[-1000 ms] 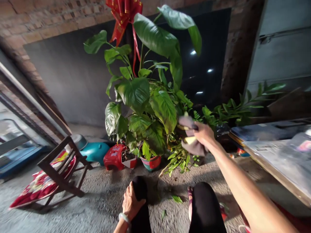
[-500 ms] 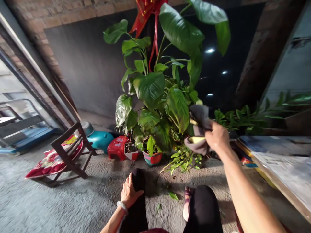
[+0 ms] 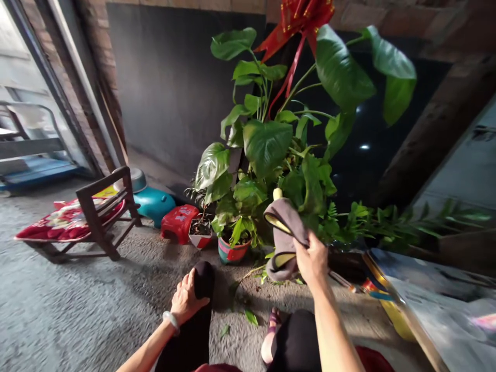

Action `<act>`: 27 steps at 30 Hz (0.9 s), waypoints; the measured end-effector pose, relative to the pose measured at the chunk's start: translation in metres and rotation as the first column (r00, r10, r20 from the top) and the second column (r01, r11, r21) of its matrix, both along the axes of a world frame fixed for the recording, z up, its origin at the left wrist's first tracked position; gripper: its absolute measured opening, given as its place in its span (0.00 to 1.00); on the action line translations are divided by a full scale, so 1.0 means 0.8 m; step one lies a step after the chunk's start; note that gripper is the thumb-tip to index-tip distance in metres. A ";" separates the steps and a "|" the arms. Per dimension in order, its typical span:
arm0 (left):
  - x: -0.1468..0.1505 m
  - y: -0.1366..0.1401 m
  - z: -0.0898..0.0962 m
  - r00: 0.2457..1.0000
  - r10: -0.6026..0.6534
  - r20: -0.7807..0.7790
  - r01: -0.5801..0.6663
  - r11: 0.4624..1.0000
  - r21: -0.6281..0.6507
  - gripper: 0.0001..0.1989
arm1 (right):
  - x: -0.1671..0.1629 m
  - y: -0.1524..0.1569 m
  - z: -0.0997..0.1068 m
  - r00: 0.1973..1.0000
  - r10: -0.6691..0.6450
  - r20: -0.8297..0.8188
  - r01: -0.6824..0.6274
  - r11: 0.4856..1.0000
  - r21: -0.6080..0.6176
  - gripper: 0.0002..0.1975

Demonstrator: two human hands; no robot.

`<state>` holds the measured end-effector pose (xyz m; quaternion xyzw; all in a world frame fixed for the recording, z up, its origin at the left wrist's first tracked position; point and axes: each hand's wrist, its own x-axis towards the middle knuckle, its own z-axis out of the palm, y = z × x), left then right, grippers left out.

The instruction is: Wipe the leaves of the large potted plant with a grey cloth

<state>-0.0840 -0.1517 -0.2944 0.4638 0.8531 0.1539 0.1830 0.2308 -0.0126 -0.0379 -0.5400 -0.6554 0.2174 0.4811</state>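
Note:
My right hand (image 3: 313, 258) grips a folded grey cloth (image 3: 289, 225) whose yellow underside shows in its folds. The cloth is held up in front of the lower leaves of a tall green plant (image 3: 267, 147), and I cannot tell whether it touches one. On my left knee (image 3: 203, 284) lies my left hand (image 3: 188, 299), fingers spread and holding nothing, a pale bangle at its wrist. Below the leaves stand a red and green pot (image 3: 232, 251) and a small red and white pot (image 3: 200, 238), partly overhung by foliage.
To the left are a wooden chair (image 3: 101, 222) with a red cushion (image 3: 70, 219), a turquoise stool (image 3: 154, 202) and a red stool (image 3: 178, 223). A covered low table (image 3: 434, 294) stands at the right. Loose leaves (image 3: 251, 317) lie on the floor. A red bow (image 3: 306, 18) hangs above the plant.
The view has swung left, so the scene sits farther right in it. My right hand has carried the cloth left and lower across the plant. My left hand stays on the knee.

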 end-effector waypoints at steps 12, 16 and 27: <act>-0.019 0.067 0.022 0.996 -0.064 -0.056 0.079 0.937 0.341 0.27 | -0.027 -0.001 0.067 0.997 -0.065 -0.048 0.071 0.986 0.150 0.30; -0.002 0.085 0.034 0.994 -0.104 -0.012 0.104 0.970 0.218 0.23 | -0.080 0.031 0.056 0.982 0.159 0.104 -0.168 0.983 0.077 0.30; 0.043 0.110 0.142 0.749 -0.535 0.391 0.262 0.781 0.566 0.23 | 0.000 0.009 0.077 0.960 -0.243 -0.137 0.273 0.919 0.284 0.29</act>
